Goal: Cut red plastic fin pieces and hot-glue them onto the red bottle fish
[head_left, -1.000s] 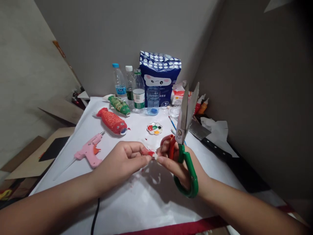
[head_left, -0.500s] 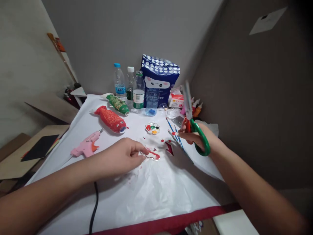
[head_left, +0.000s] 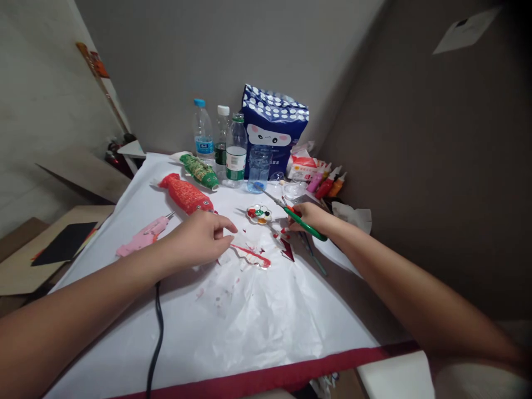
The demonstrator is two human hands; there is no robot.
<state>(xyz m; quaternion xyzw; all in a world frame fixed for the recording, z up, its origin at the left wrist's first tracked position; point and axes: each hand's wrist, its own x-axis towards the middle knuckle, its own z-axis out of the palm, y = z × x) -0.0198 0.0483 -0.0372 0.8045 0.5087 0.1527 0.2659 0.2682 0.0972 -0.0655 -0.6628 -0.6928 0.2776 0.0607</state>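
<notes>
My right hand grips green-and-red-handled scissors lying low over the white paper sheet, blades pointing back left toward the paint palette. My left hand rests on the sheet with fingers loosely curled, fingertips beside a clear plastic piece painted red. Whether those fingers pinch it I cannot make out. Small red scraps lie between my hands.
A pink glue gun with a black cord lies left. Red and green bottle fish, water bottles, a blue bag and paint tubes stand behind. Brushes lie right, near the brown wall.
My right hand carried the scissors from upright near my left hand out to the right and lowered them flat by the palette. My left hand brought the painted piece down onto the sheet.
</notes>
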